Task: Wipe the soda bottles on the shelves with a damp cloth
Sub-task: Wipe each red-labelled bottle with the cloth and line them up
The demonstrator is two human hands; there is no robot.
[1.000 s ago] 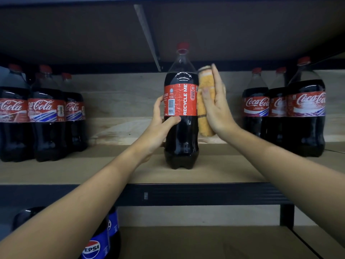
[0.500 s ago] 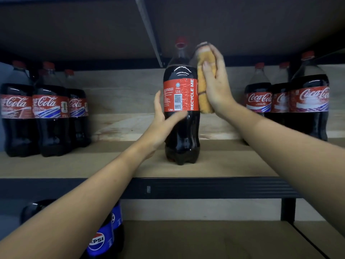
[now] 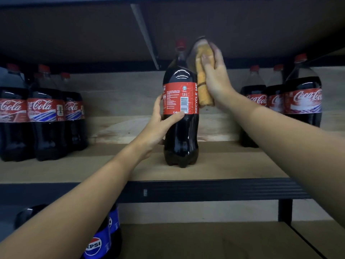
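A 1.5 L cola bottle [image 3: 180, 131] with a red label and red cap stands upright near the front of the wooden shelf [image 3: 224, 165]. My left hand [image 3: 158, 126] grips its left side just below the label, thumb across the front. My right hand [image 3: 216, 75] holds a folded orange cloth [image 3: 204, 85] pressed against the bottle's right shoulder and upper label. The cloth's far side and the fingers behind it are hidden.
Three cola bottles [image 3: 44, 116] stand at the left of the same shelf and three more cola bottles [image 3: 302, 101] at the right. Pepsi bottles [image 3: 100, 242] sit on the lower shelf at the left. The dark shelf above [image 3: 186, 25] hangs close over the caps.
My right hand and the cloth have slid upward along the bottle's right side, from label height to the shoulder near the cap. The bottle has turned slightly in my left hand.
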